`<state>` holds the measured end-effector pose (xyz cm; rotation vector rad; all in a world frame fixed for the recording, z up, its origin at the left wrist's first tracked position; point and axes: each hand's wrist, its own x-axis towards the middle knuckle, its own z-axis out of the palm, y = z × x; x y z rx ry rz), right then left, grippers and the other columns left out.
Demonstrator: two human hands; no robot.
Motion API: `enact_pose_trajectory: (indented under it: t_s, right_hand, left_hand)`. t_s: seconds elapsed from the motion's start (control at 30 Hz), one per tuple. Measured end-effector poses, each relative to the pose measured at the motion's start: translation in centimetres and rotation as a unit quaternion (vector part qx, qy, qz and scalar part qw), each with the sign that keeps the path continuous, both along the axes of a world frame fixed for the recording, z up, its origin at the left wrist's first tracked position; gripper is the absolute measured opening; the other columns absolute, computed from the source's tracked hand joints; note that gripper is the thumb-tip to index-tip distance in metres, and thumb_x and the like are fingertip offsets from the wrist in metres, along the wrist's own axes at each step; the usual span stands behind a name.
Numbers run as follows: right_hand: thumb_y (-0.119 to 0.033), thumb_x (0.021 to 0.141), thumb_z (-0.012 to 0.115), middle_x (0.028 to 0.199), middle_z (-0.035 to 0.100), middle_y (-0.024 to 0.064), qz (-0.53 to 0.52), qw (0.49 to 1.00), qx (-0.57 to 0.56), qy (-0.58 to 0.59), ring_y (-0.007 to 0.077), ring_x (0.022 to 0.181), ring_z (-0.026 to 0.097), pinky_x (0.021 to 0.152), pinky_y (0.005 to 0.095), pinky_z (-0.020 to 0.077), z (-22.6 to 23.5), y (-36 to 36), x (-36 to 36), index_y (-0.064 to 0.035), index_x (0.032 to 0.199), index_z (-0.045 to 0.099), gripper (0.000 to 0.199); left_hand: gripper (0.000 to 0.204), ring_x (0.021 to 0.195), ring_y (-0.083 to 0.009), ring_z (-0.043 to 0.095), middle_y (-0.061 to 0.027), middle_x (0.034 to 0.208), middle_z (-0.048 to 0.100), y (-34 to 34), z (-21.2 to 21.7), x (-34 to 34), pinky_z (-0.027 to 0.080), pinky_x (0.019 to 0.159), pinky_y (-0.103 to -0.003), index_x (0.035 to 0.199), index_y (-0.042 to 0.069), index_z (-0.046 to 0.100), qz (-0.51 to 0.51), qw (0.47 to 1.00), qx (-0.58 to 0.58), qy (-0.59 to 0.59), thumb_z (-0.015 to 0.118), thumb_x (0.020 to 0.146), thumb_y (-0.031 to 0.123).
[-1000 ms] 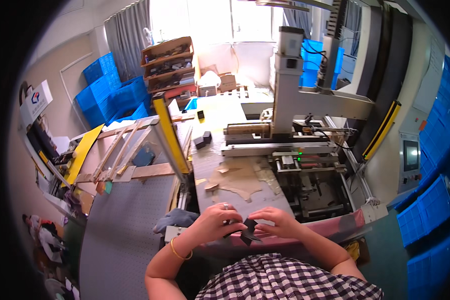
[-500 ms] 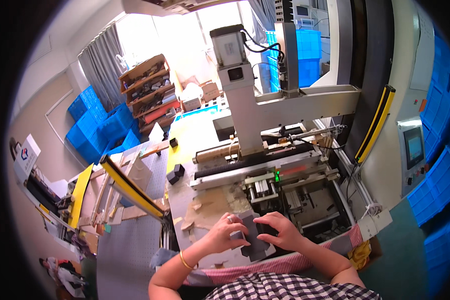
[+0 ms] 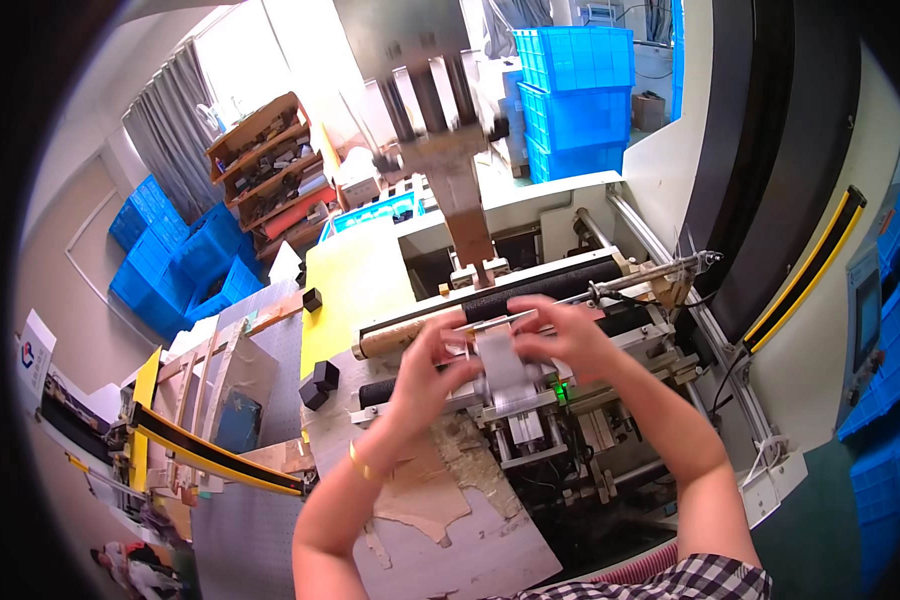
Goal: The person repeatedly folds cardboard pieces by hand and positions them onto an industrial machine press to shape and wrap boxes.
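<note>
Both my hands are raised over the machine's front, on either side of a small pale-grey flat piece (image 3: 507,362). It looks like a card blank, but blur hides its detail. My left hand (image 3: 430,368), with a bracelet at the wrist, grips its left side with bent fingers and thumb. On the other side, my right hand (image 3: 562,335) curls its fingers and thumb at the upper right edge. Directly behind the hands lies the machine's long black roller (image 3: 540,288). Beneath the piece is a metal clamp fixture (image 3: 526,428), beside a small green light (image 3: 561,391).
A vertical press head (image 3: 460,190) stands over the roller. Torn brown card (image 3: 425,500) lies on the worktable at the near left. Small black blocks (image 3: 325,375) sit by a yellow sheet (image 3: 355,275). Yellow-black bars (image 3: 805,270) flank the machine; blue crates (image 3: 575,100) are stacked behind.
My hands have moved up and away from me, from the near table edge to the machine, carrying the flat piece. The press head has shifted, and the view has tilted.
</note>
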<state>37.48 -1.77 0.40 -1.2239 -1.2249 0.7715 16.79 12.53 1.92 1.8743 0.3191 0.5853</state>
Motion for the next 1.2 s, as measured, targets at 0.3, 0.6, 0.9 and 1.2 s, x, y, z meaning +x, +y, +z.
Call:
enact_pose_trajectory:
  t_s: [0.3, 0.6, 0.9, 1.2]
  right_hand:
    - [-0.014, 0.079, 0.078, 0.101, 0.072, 0.0107, -0.076, 0.959, 0.101, -0.253, 0.0149, 0.088, 0.067, 0.082, 0.0309, 0.0531, 5.1, 8.2, 5.2, -0.0037, 0.135, 0.050, 0.063]
    - [-0.011, 0.093, 0.059, 0.092, 0.068, 0.0100, 0.054, 0.997, 0.000, -0.048, 0.0211, 0.081, 0.066, 0.072, 0.0345, 0.0531, -3.5, -7.8, -18.4, -0.0026, 0.107, 0.066, 0.018]
    - [-0.025, 0.102, 0.051, 0.128, 0.060, 0.0093, 0.519, 0.804, -0.260, 0.129, 0.0162, 0.119, 0.054, 0.102, 0.0296, 0.0402, -10.7, -13.1, -40.4, 0.0027, 0.130, 0.056, 0.040]
    - [-0.031, 0.103, 0.048, 0.123, 0.062, 0.0119, 0.611, 0.736, -0.285, 0.065, 0.0202, 0.117, 0.055, 0.102, 0.0299, 0.0401, -12.9, -8.0, -56.2, 0.0037, 0.129, 0.055, 0.044]
  left_hand:
    - [0.078, 0.105, -0.0263, 0.061, -0.0086, 0.102, 0.070, 8.2, 5.4, 7.0, 0.049, 0.091, -0.038, 0.139, 0.009, 0.044, 0.035, 0.956, 0.289, -0.019, 0.083, 0.071, 0.012]
    - [0.051, 0.113, -0.0311, 0.056, -0.0109, 0.119, 0.060, -7.9, -0.3, -15.0, 0.048, 0.094, -0.044, 0.124, 0.012, 0.060, -0.064, 0.935, 0.327, -0.124, 0.078, 0.076, 0.016]
    - [0.015, 0.079, -0.0250, 0.065, -0.0160, 0.086, 0.069, -9.9, -22.3, -65.8, 0.051, 0.072, -0.037, 0.091, 0.000, 0.067, 0.669, 0.725, 0.027, 0.164, 0.063, 0.087, 0.014]
    - [0.026, 0.089, -0.0264, 0.061, -0.0124, 0.094, 0.066, -36.3, -35.0, -99.3, 0.050, 0.069, -0.038, 0.099, 0.001, 0.067, 0.686, 0.319, -0.209, 0.619, 0.064, 0.084, 0.022]
